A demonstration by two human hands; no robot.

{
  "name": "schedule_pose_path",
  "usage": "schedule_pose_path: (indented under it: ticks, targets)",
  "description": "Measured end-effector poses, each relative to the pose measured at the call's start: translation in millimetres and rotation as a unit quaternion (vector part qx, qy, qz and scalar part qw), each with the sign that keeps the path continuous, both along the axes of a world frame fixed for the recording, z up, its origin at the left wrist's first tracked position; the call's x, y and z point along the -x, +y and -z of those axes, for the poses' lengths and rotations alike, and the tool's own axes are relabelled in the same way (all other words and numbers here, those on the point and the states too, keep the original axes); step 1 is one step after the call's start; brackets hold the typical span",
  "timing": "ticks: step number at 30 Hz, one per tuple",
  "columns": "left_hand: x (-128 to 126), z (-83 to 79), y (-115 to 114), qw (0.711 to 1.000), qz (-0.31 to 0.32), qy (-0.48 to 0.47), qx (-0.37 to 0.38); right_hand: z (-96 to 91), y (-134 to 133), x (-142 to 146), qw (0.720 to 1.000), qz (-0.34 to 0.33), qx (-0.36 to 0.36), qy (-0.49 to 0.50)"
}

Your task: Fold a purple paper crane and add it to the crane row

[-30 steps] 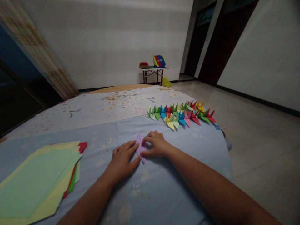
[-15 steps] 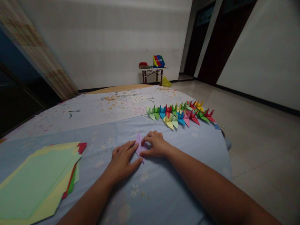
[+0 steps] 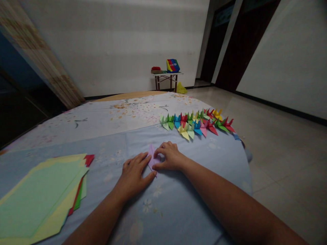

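A small piece of folded purple origami paper (image 3: 151,162) lies on the blue floral tablecloth (image 3: 184,197), pointed at its far and near ends. My left hand (image 3: 135,173) rests flat at its left side, thumb and index fingertips on the paper, fingers spread. From the right, my right hand (image 3: 169,157) curls over the paper, with thumb and index finger gripping its right part. The fingers cover some of the folds there. Beyond my right hand stand several folded paper cranes (image 3: 197,128) in red, green, blue, yellow and pink.
On the left lies a stack of coloured paper sheets (image 3: 38,194), pale green on top, with yellow, red and green beneath. A white floral cloth (image 3: 102,115) covers the table's far part. Against the wall stands a small table (image 3: 167,74) with a multicoloured bag (image 3: 173,65).
Both hands and the purple paper keep nearly the same position. The view has shifted very slightly.
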State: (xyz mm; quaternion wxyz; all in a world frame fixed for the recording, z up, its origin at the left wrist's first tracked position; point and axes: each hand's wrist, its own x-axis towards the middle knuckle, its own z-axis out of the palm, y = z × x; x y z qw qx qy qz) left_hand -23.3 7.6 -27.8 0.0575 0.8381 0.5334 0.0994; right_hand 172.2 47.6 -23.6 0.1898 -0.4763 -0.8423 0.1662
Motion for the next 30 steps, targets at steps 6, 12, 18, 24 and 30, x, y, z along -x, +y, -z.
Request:
schedule_pose_path:
  ticks: [6, 12, 18, 24, 30]
  targets:
    - [2, -2.0, 0, 1.0, 0.009, 0.003, 0.013, -2.5, -1, 0, 1.0, 0.001, 0.011, -0.007]
    - [5, -3.2, 1, 0.999, 0.022, 0.008, 0.038, -3.6, -1, 0, 1.0, -0.001, 0.016, -0.008]
    - [7, -9.9, 1, 0.995, 0.038, 0.034, 0.088, -4.1, -1, 0, 1.0, 0.001, 0.016, -0.011]
    - [7, -8.7, 5, 0.998, 0.013, -0.011, 0.06, -1.3, 0, 0, 1.0, 0.001, 0.007, -0.012]
    - [1, -3.6, 3, 1.0, -0.011, -0.01, -0.007, -1.7, 0, -1, 1.0, -0.005, 0.005, -0.009]
